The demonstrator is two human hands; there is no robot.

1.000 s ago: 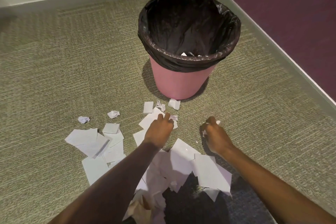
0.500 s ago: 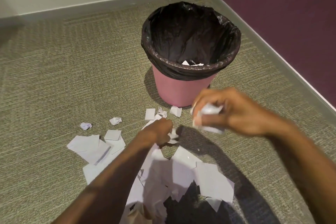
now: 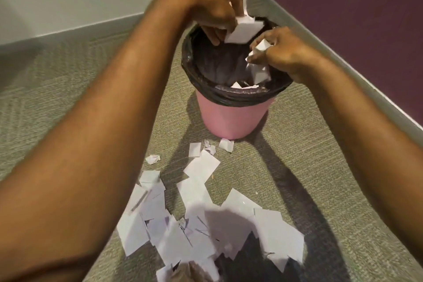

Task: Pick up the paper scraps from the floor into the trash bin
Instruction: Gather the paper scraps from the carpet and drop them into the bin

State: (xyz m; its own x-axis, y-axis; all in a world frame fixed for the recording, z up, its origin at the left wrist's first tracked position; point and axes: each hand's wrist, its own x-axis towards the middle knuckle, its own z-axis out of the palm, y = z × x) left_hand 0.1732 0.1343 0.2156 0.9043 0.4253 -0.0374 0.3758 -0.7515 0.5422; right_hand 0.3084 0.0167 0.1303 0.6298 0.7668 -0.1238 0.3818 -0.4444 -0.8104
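Holding paper scraps point(image 3: 243, 31) over the trash bin point(image 3: 233, 119), your left hand point(image 3: 215, 4) and right hand point(image 3: 278, 49) pinch light, floppy sheets; gather the rest by their edges.

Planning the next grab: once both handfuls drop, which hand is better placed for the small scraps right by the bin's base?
Probably the right hand: it is lower, at the trash bin rim, nearer those small scraps. The left hand is higher, holding paper.

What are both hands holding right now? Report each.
Left hand: closed on paper scraps, above the bin.
Right hand: closed on crumpled scraps, over the bin.
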